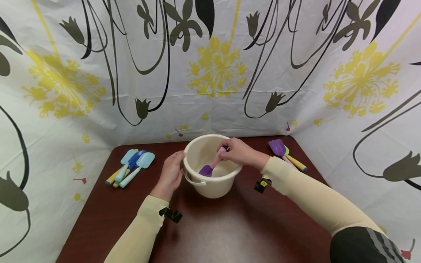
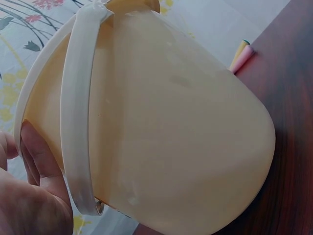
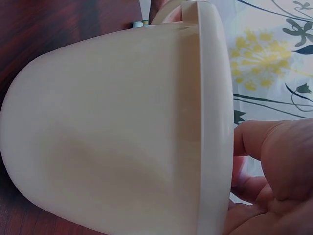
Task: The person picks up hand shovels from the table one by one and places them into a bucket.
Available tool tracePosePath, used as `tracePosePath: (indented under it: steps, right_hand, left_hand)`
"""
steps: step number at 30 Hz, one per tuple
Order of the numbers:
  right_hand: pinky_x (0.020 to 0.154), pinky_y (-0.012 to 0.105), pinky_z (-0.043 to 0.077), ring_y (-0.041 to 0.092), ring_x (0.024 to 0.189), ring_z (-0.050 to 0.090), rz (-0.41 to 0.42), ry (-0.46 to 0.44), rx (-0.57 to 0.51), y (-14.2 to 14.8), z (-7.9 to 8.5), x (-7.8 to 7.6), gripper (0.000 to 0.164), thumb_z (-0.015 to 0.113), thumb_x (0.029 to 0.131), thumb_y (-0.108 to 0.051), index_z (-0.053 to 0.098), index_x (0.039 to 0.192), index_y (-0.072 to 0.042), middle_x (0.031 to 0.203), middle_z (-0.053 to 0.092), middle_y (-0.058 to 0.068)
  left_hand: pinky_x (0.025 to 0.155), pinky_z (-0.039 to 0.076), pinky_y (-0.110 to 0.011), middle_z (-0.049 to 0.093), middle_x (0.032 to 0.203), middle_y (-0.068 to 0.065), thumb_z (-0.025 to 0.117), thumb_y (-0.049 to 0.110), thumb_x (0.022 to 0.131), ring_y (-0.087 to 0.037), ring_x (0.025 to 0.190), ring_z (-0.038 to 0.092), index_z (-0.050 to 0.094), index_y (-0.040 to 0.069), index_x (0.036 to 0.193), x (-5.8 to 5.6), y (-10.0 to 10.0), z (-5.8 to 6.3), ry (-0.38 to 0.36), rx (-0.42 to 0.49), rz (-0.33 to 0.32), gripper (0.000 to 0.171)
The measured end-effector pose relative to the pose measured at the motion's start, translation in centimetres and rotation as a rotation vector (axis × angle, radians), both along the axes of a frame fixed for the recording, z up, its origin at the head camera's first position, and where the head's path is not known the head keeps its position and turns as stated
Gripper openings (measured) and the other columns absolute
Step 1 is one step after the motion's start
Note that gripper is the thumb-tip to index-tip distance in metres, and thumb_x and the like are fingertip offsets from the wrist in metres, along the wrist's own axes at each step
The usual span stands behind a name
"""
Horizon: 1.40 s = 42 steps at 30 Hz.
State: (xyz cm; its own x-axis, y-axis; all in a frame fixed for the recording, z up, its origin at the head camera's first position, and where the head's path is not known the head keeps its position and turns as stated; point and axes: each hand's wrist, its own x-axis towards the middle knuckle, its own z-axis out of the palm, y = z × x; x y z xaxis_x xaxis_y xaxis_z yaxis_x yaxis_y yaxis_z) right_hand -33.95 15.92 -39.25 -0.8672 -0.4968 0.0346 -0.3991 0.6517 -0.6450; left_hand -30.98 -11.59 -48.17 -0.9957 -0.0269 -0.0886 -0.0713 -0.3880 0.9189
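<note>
A cream bucket (image 1: 212,188) stands upright near the back of the dark table, its handle hanging down at the front left. My left hand (image 1: 171,173) holds the bucket's left rim; in the left wrist view that hand (image 2: 36,186) is beside the rim and handle. Over the right side of the opening, my right hand (image 1: 239,150) pinches the pink handle of a small shovel, whose purple blade (image 1: 206,170) points down inside the bucket. In the right wrist view the bucket wall hides the shovel, and the fingers of my right hand (image 3: 274,166) show beyond the rim.
Several small shovels with blue blades (image 1: 145,159) lie piled at the table's left. On the right lie a purple-bladed shovel (image 1: 277,147) and another with a yellow handle (image 1: 296,162). A flower-patterned curtain (image 1: 210,117) surrounds the table's back and sides.
</note>
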Motion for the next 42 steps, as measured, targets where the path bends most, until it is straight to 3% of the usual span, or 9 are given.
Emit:
tracePosePath:
  steps: [10, 26, 36, 42]
  right_hand:
    - [0.082, 0.031, 0.052, 0.012, 0.090, 0.067, 0.035, 0.031, 0.004, -0.5, -0.3, 0.0, 0.007, 0.072, 0.104, -0.014, 0.079, 0.106, -0.011, 0.095, 0.077, -0.004]
    - [0.083, 0.032, 0.053, 0.015, 0.091, 0.065, 0.060, 0.037, 0.044, -0.5, -0.6, -0.2, 0.006, 0.071, 0.103, -0.014, 0.077, 0.103, -0.011, 0.097, 0.075, -0.002]
    - [0.079, 0.033, 0.053, 0.017, 0.085, 0.061, 0.138, 0.161, 0.237, -0.7, 0.7, -0.2, 0.005, 0.077, 0.098, -0.007, 0.078, 0.103, -0.008, 0.093, 0.071, -0.001]
    - [0.071, 0.031, 0.053, 0.015, 0.076, 0.060, 0.190, 0.178, 0.334, -0.6, 0.7, -0.6, 0.010, 0.082, 0.098, -0.011, 0.075, 0.090, -0.010, 0.085, 0.069, -0.004]
  left_hand:
    - [0.089, 0.057, -0.030, 0.065, 0.129, -0.014, 0.063, 0.016, 0.110, -0.028, 0.117, 0.060, 0.067, -0.005, 0.137, 0.1, 0.1, 0.1, -0.001, 0.011, 0.011, 0.034]
    - [0.087, 0.058, -0.028, 0.065, 0.129, -0.013, 0.063, 0.016, 0.110, -0.024, 0.113, 0.062, 0.067, -0.004, 0.138, -0.1, 0.2, -0.1, 0.001, 0.011, 0.011, 0.034]
    - [0.078, 0.056, -0.025, 0.067, 0.120, -0.012, 0.064, 0.013, 0.109, -0.028, 0.111, 0.062, 0.068, -0.005, 0.133, 0.0, 0.2, -0.1, 0.006, 0.021, 0.033, 0.030]
    - [0.080, 0.056, -0.026, 0.067, 0.120, -0.013, 0.064, 0.014, 0.109, -0.030, 0.112, 0.061, 0.068, -0.005, 0.132, -0.1, 0.2, -0.1, 0.015, 0.011, 0.033, 0.030]
